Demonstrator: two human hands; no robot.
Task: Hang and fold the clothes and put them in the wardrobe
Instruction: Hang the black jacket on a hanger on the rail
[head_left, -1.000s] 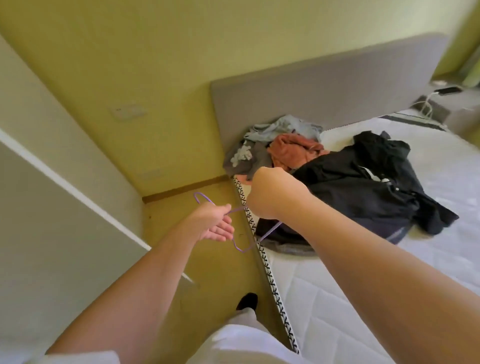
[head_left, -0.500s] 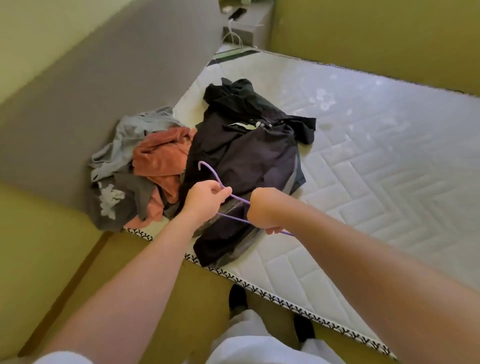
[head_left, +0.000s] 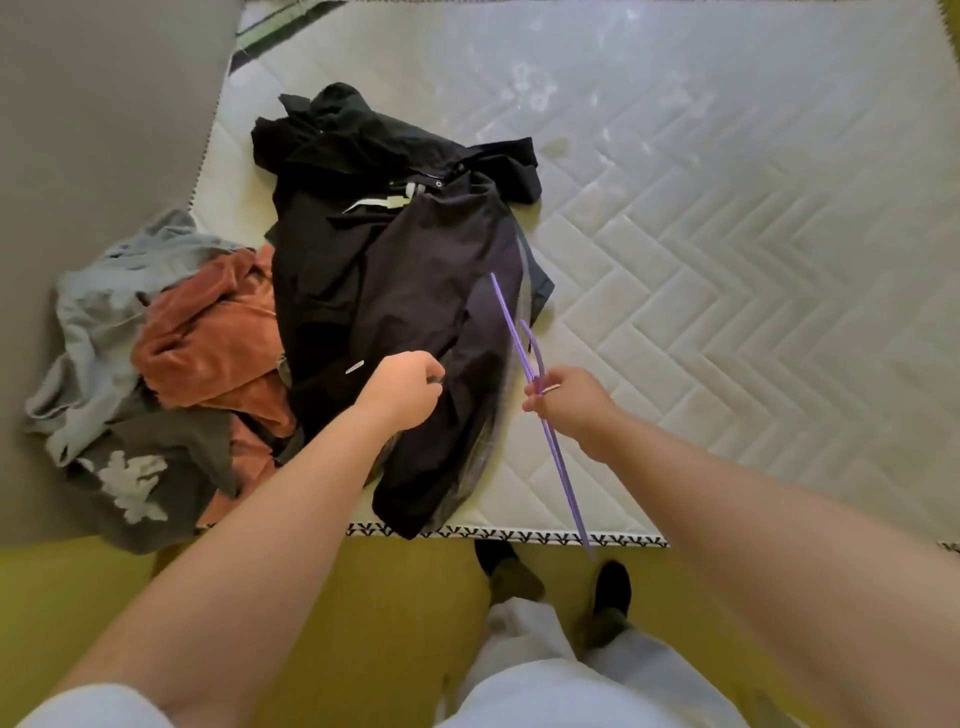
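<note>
Leftmost, leaving the pale grey garment (head_left: 98, 296), the rust-orange velour top (head_left: 208, 343) and the dark printed tee (head_left: 156, 467) bunched against the grey headboard (head_left: 78, 130), seemingly waiting their turn. Reaching in with the left hand (head_left: 405, 387), curling its fingers and apparently pinching a fold of the black jacket (head_left: 374, 260) sprawling across the quilted mattress (head_left: 727, 260), likely singling it out as the next piece for hanging. Holding the purple wire hanger (head_left: 514, 332) in the right hand (head_left: 569, 402), pinching it between thumb and fingers near the hook, angling one end over the jacket's right edge and the other down past the mattress border, probably parking it close by while finding the collar. Not showing the wardrobe anywhere.
</note>
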